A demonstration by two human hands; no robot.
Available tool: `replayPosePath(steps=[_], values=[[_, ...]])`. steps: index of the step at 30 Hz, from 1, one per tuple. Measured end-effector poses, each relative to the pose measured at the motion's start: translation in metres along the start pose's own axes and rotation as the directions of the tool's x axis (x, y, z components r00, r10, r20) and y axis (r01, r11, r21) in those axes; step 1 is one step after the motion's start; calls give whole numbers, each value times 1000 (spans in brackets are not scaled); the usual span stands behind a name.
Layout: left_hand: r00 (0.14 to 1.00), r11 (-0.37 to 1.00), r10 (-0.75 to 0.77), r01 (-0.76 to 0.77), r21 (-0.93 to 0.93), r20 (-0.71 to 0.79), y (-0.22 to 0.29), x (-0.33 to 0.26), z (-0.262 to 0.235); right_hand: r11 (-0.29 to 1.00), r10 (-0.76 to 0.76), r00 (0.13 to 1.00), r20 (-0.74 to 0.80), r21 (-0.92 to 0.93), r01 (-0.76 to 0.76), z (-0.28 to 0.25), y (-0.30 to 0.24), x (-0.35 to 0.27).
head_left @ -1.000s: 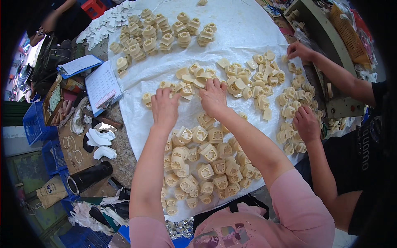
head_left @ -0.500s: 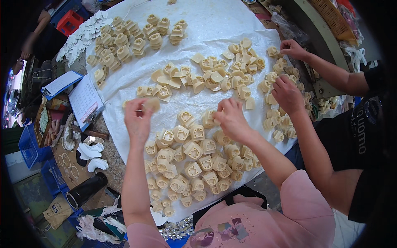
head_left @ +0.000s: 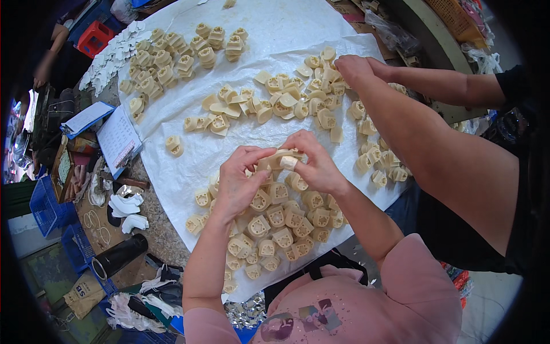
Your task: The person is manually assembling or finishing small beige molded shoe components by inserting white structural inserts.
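My left hand and my right hand meet above the near pile, fingers pinched on a cream moulded plastic piece. Part of that piece is hidden by my fingers. A white wrap shows around my right thumb. Right below my hands, many rounded cream plastic pieces with patterned hollow faces cover the white sheet. Beyond them is a band of flat, tongue-shaped cream plates and hollow pieces. A lone stacked cream piece stands left of my hands.
A co-worker's hands reach over more pieces at the right. Stacked pieces and white flat parts lie at the far left. Clipboards, a black cylinder and blue baskets are along the left.
My hands have come together: the left moved right and down with a flat piece, the right lifted slightly. Both now grip one piece. The co-worker's arms have reached further left across the sheet.
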State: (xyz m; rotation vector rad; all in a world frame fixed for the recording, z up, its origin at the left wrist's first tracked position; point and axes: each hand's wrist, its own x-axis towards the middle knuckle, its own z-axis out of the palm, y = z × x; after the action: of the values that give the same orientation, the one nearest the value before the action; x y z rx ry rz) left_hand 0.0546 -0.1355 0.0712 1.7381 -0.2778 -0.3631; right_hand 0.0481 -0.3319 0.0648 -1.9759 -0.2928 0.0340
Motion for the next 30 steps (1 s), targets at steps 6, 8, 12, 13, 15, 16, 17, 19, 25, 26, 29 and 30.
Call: replayPosePath(steps=[6, 8, 12, 13, 15, 16, 17, 19, 25, 26, 29, 30], values=[[957, 907, 202, -102, 408, -209, -17, 12, -7, 950, -49, 967, -251, -310, -32, -21, 32, -4], [951, 822, 290, -192, 536, -106, -29, 15, -9, 859, -141, 971, -195, -512, 22, -21, 52, -3], [961, 740, 276, -194, 644, -28, -41, 22, -8, 713, -193, 981, -20, -690, 126, -11, 67, -13], [970, 749, 239, -207, 629, 35, -44, 20, -8, 703, -135, 990, 28, -702, 116, -10, 60, -19], [975, 758, 199, -214, 617, 93, -45, 16, -11, 694, -80, 994, 80, -711, 113, -11, 51, -25], [971, 773, 230, -223, 593, 65, -45, 16, -12, 743, -73, 997, 39, -665, 81, -13, 49, -25], [965, 788, 259, -233, 570, 36, -44, 16, -13, 787, -64, 998, -1, -614, 50, -14, 48, -23], [961, 820, 277, -226, 526, -19, -37, 15, -15, 835, -68, 997, -27, -549, 42, -14, 48, -8], [884, 679, 405, -119, 724, -234, -53, 51, -43, 702, 6, 1000, -9, -712, -11, 5, 54, 76], [900, 622, 370, -57, 781, -230, -56, 57, -47, 574, 45, 999, 15, -819, -14, 10, 54, 88], [919, 555, 339, -24, 831, -199, -62, 79, -42, 471, -20, 1000, 22, -882, 29, 25, 73, 104], [924, 551, 343, -51, 833, -170, -63, 87, -36, 466, -18, 1000, 19, -885, 25, 24, 80, 104]])
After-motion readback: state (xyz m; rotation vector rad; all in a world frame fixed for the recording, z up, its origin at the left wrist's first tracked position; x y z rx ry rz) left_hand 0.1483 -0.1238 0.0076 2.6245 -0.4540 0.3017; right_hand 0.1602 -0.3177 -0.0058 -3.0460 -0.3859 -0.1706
